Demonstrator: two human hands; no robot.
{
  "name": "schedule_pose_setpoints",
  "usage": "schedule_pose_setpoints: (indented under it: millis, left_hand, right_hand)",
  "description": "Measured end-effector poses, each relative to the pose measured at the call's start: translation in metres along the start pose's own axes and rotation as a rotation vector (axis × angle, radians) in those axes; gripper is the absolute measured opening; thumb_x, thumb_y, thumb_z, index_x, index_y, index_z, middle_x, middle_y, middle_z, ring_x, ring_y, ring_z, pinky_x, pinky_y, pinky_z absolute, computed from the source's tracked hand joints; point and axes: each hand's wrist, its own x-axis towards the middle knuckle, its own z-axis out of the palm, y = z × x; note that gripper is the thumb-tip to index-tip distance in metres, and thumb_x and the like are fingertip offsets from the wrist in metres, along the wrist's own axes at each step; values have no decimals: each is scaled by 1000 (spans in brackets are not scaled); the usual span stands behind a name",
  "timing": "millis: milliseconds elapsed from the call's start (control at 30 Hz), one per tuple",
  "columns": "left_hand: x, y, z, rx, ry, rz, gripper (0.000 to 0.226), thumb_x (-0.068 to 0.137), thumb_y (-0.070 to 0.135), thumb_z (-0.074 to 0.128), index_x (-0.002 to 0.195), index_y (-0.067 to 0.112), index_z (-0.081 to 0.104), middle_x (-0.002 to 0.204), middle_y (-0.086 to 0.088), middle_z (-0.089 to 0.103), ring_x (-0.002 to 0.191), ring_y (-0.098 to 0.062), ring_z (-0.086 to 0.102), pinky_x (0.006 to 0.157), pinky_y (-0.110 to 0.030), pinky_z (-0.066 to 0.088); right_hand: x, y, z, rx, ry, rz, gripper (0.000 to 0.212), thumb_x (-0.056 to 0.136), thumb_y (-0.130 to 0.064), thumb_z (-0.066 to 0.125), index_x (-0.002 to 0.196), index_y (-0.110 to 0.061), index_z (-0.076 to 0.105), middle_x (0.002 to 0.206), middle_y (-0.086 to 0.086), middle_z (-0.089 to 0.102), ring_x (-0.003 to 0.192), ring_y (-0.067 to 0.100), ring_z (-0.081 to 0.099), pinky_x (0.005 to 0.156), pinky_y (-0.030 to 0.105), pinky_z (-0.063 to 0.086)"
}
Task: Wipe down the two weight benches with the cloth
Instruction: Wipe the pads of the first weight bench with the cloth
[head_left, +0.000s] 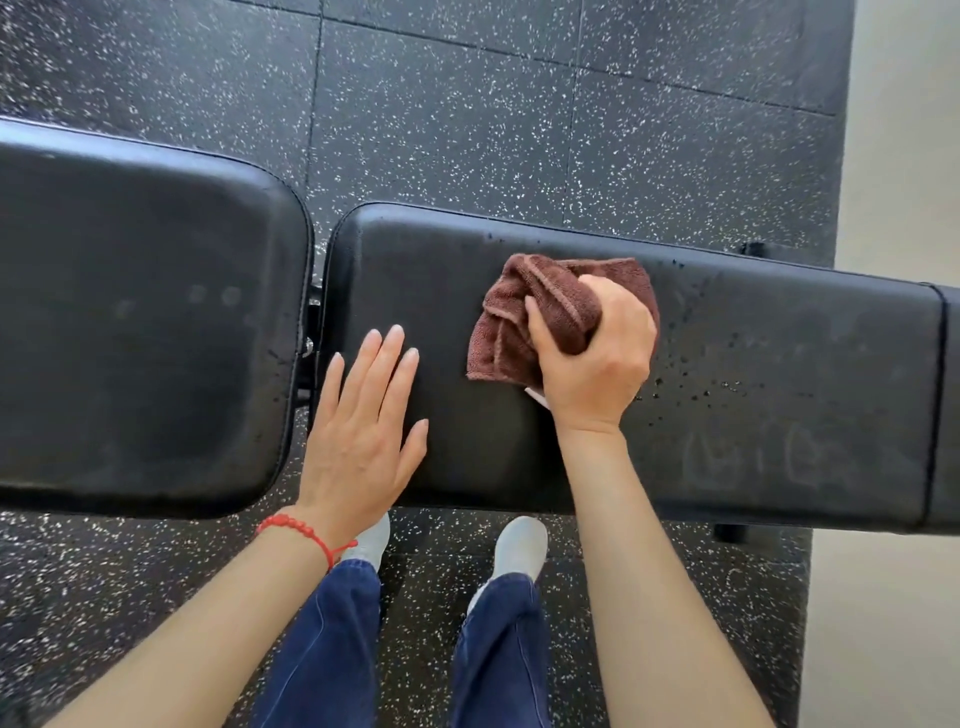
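A brown cloth is bunched up on the long black pad of a weight bench, near the middle of the view and slightly toward the pad's far edge. The cloth is grasped from above by the right hand: its grip is clenched on the fabric, with the thumb laid across the folds and the remaining fingers curled over the right side of the bundle. A loose corner of the cloth is seen hanging out to the left of the hand, flat against the pad.

To the right of the cloth, the pad's surface is dotted with small dark droplets, and faint smeared marks are visible near its near edge. The left hand is laid flat on the same pad, at its left end and well apart from the cloth; its grip is released, with the fingers straight and slightly spread. A red beaded bracelet is worn on the left wrist.

A second, wider black pad is set just to the left, separated from the long pad by a narrow gap in which part of a metal frame can be seen. Below the bench, blue trousers and pale shoes are seen on the black speckled floor. A pale wall is visible on the right.
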Motion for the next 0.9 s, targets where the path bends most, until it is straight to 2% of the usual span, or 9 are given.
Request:
schedule_pose_setpoints:
  millis: [233, 367, 533, 633, 767, 900]
  left_hand:
    - [31, 3, 0, 15, 32, -48, 57, 90, 30, 35, 140, 2, 34, 149, -16, 29, 139, -29, 21, 112, -51, 16]
    - [30, 0, 4, 47, 50, -44, 58, 90, 32, 36, 141, 4, 34, 150, -14, 28, 140, -28, 21, 113, -49, 15]
    - [30, 0, 5, 56, 64, -42, 59, 90, 32, 35, 141, 4, 32, 150, -15, 29, 139, -28, 21, 113, -48, 13]
    - [30, 0, 6, 47, 73, -42, 59, 90, 32, 34, 141, 4, 32, 150, -15, 28, 140, -28, 21, 113, -48, 14]
    - [30, 1, 6, 45, 79, -42, 58, 90, 32, 34, 141, 3, 33, 150, -15, 28, 140, -28, 21, 113, -48, 14]
    - [30, 1, 7, 42, 99, -39, 58, 90, 31, 35, 141, 3, 34, 150, -14, 29, 139, -28, 23, 113, -48, 15]
  right_hand:
    - [-26, 1, -19, 41, -66, 19, 41, 80, -35, 71, 97, 3, 66, 96, 15, 68, 97, 26, 59, 94, 39, 44]
    - [-61, 3, -43, 64, -74, 29, 39, 81, -31, 72, 102, 2, 64, 99, 16, 67, 102, 25, 57, 94, 45, 45]
    - [-99, 8, -75, 71, -127, -1, 41, 85, -35, 68, 113, -8, 54, 108, 8, 61, 109, 23, 56, 95, 48, 45]
    - [-80, 17, -63, 35, -108, -8, 40, 82, -34, 69, 108, -6, 56, 102, 15, 66, 105, 25, 57, 91, 51, 46]
    - [-43, 30, -43, 8, -54, -2, 42, 79, -33, 72, 97, 5, 65, 97, 20, 67, 98, 30, 59, 86, 52, 47]
    - [8, 46, -26, -12, -50, 36, 43, 77, -33, 71, 93, 7, 66, 93, 20, 67, 88, 38, 64, 85, 47, 46]
